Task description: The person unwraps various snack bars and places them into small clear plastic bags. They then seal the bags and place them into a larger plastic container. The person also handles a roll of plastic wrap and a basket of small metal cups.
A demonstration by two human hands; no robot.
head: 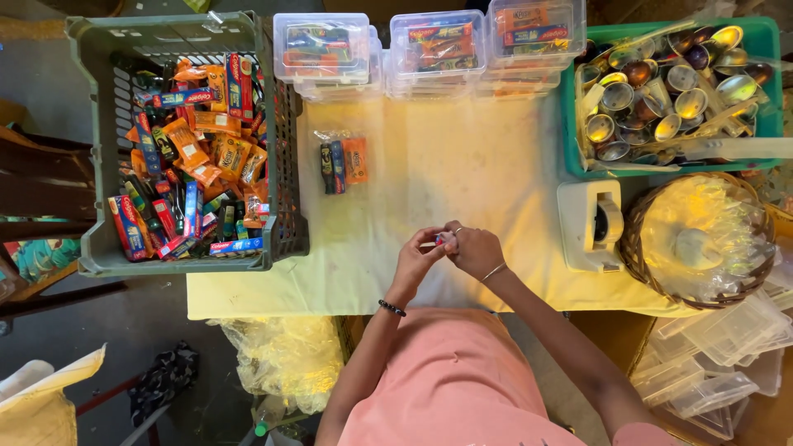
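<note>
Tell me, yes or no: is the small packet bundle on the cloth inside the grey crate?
No. The packet bundle lies on the cream cloth, right of the grey crate.

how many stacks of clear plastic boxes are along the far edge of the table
3: left stack, middle stack, right stack, side by side between the grey crate and green bin. Boxes per stack unclear.

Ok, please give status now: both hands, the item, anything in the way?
Left hand and right hand together, pinching one small item above the cream tablecloth. Item too small to identify. Nothing in the way.
</note>
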